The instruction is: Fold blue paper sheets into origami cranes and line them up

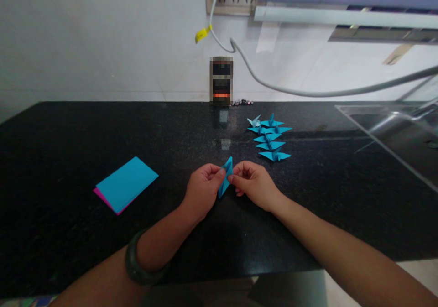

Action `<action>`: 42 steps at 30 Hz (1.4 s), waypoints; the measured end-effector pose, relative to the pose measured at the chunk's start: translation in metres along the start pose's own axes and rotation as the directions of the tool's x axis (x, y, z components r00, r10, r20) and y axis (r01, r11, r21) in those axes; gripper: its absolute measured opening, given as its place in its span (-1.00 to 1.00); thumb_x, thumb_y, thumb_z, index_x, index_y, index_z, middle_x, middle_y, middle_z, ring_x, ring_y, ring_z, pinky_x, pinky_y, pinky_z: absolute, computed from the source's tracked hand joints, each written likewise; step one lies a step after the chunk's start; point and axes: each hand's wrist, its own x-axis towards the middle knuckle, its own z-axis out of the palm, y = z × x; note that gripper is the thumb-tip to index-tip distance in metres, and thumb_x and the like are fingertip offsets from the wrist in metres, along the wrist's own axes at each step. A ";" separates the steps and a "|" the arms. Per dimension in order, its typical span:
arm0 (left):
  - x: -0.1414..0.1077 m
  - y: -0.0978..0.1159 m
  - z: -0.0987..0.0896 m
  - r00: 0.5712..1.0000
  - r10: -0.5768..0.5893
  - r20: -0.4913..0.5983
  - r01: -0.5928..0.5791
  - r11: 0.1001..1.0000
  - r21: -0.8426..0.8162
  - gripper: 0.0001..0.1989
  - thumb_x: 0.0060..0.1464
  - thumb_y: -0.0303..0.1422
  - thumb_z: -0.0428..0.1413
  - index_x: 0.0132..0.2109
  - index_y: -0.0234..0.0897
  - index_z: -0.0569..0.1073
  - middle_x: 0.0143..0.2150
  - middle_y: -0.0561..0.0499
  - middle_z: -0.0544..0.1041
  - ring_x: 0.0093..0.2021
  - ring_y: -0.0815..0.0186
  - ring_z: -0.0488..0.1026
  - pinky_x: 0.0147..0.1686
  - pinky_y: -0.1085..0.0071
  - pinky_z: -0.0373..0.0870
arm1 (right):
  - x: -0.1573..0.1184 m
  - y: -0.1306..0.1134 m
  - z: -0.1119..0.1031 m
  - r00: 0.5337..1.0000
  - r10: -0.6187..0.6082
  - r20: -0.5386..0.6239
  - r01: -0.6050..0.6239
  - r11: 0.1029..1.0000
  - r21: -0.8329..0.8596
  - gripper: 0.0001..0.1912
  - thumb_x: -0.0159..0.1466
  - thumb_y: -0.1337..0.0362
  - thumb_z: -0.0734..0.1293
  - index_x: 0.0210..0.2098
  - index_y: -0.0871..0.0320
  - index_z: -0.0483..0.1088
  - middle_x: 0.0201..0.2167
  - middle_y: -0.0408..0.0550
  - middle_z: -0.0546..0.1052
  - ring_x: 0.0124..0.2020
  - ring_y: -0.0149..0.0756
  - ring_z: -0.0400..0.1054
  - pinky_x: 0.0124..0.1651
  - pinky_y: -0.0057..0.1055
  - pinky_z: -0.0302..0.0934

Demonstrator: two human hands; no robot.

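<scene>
Forearms [325,230] lead to hands [202,188] apparently pinching folded paper [224,186].

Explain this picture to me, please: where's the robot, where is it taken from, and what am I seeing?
There is no machine here, just a person's two bare hands, seen by one camera worn on the head that looks forward and down.

The left hand and right hand hold a folded blue paper between them, thumbs on it. A dark bangle circles the left wrist.

Below is a dark, shiny countertop. To the left lie blue sheets with a pink sheet peeking out underneath. Beyond the right hand sits a cluster of folded paper birds, mostly blue. Something upright by the wall is blurred out, so I can't name it.
</scene>
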 end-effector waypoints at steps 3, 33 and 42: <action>0.002 -0.002 0.000 0.999 -0.010 0.036 0.011 0.999 -0.032 -0.79 -0.11 -0.25 0.17 -0.37 -0.33 0.42 -0.62 0.14 0.40 -0.63 0.47 0.26 -0.60 0.52 0.14 | 0.001 0.001 -0.001 1.000 -0.004 0.000 0.004 1.000 -0.001 -0.74 -0.04 0.22 0.41 -0.47 0.18 0.26 -0.71 -0.35 0.30 -0.73 -0.58 0.18 -0.69 -0.60 0.15; 0.000 -0.006 -0.003 0.958 0.204 0.204 -0.257 0.925 0.281 -0.64 -0.03 -0.39 0.11 -0.02 -0.26 0.47 -0.07 -0.07 0.55 -0.11 0.19 0.49 -0.06 0.28 0.37 | 0.005 0.002 -0.011 0.987 -0.160 -0.031 0.157 0.984 -0.083 -0.86 0.09 0.25 0.26 -0.38 0.20 0.31 -0.66 -0.27 0.29 -0.70 -0.55 0.12 -0.69 -0.59 0.09; -0.001 -0.006 -0.004 0.922 0.305 0.241 -0.369 0.880 0.300 -0.61 0.02 -0.43 0.05 0.04 -0.22 0.43 0.02 0.00 0.50 -0.01 0.23 0.44 0.06 0.27 0.30 | 0.005 0.003 -0.013 0.984 -0.167 -0.060 0.157 0.977 -0.147 -0.80 0.16 0.19 0.22 -0.38 0.22 0.36 -0.64 -0.24 0.30 -0.72 -0.55 0.15 -0.68 -0.57 0.11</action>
